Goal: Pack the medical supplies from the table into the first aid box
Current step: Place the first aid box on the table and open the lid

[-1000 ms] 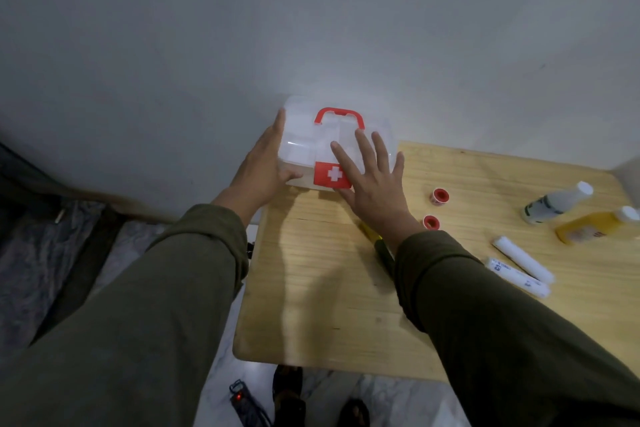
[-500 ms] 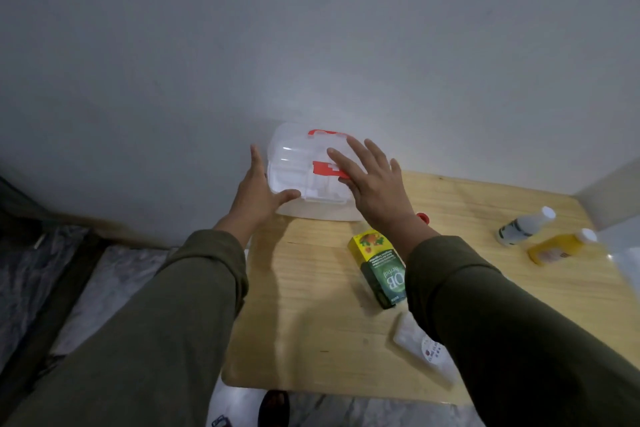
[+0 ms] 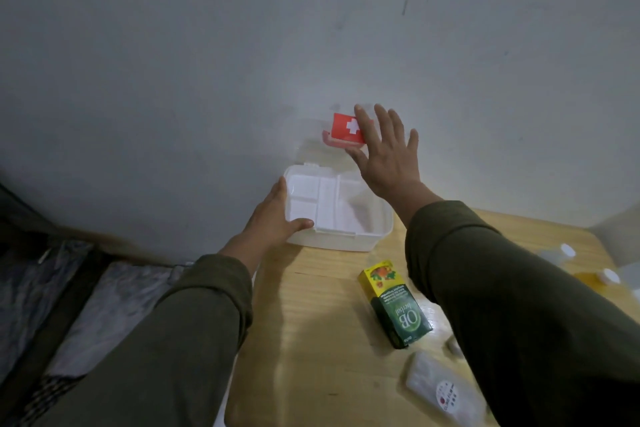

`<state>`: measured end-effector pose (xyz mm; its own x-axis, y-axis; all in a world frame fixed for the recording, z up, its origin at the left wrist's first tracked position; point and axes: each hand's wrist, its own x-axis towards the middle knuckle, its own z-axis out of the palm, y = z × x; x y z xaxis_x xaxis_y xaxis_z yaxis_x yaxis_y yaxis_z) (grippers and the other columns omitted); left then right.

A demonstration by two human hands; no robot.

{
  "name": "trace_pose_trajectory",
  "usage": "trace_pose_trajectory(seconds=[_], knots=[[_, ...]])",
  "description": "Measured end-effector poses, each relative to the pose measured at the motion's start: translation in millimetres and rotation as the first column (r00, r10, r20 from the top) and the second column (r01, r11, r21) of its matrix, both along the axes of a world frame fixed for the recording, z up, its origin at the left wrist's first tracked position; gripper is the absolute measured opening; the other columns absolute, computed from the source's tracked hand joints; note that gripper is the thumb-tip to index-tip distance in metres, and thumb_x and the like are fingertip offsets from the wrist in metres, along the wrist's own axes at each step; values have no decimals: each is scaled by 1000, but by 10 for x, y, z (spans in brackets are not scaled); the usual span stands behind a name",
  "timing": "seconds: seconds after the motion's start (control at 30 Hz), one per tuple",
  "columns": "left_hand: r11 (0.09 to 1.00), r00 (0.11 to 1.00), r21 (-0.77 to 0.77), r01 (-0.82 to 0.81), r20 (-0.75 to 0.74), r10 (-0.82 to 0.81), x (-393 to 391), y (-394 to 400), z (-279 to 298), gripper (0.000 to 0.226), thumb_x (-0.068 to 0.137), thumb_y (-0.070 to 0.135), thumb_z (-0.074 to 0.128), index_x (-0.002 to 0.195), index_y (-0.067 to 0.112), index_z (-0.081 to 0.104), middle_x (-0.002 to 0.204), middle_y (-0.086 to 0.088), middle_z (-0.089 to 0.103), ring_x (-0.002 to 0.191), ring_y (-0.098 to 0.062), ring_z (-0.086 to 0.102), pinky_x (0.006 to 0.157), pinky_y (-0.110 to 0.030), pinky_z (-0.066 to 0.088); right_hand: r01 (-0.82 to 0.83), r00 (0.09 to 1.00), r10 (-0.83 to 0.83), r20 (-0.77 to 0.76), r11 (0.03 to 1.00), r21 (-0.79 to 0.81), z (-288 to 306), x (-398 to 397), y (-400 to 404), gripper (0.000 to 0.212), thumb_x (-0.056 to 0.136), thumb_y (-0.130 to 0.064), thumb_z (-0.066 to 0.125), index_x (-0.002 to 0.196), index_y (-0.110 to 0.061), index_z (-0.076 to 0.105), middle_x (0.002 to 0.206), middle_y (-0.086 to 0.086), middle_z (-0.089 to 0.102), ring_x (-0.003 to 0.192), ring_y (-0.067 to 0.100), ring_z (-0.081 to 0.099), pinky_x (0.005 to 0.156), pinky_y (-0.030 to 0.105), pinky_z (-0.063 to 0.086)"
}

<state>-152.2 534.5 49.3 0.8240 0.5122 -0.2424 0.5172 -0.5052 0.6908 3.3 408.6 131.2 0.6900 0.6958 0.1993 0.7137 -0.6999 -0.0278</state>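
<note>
The white first aid box [image 3: 360,242] stands open at the table's far left corner, against the wall. A white divided tray [image 3: 313,204] lies inside it. The clear lid [image 3: 313,152] with its red cross label [image 3: 344,127] is swung up against the wall. My right hand [image 3: 386,152] presses flat on the raised lid with the fingers spread. My left hand [image 3: 275,218] steadies the box's left side, thumb along the front rim. A green and yellow medicine carton [image 3: 394,303] lies on the table in front of the box. A white packet [image 3: 441,392] lies nearer to me.
The wooden table [image 3: 322,340] ends at its left edge beside my left sleeve, with floor and dark fabric below. Bottles with white caps [image 3: 568,250] and a yellow one [image 3: 595,279] lie blurred at the right edge. The grey wall stands right behind the box.
The lid has swung from shut to fully up against the wall, pushed by my right hand. The tray inside is now exposed. My view has tilted upward and shifted left.
</note>
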Motion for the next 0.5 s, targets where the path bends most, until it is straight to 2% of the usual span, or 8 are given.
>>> trace_pose_trajectory(seconds=[0.33,0.5], knots=[[998,998,20,56,-43,-55,10,31,42,101,83,37,67,151,18,-6,160,-3,11,142,-30,24,112,-43,28,119,992,-116,49,991,-57,-80,24,144,79,94,-54,35,148,-23,-15,160,8,-12,147,33,-10,115,59,3],[998,999,35,45,-24,-44,-1,-4,63,100,83,35,68,151,16,-4,160,-3,9,144,-29,22,113,-40,26,75,995,-73,71,996,-37,-91,31,103,82,93,-53,38,148,-23,-15,159,9,-16,146,33,-14,116,56,2]])
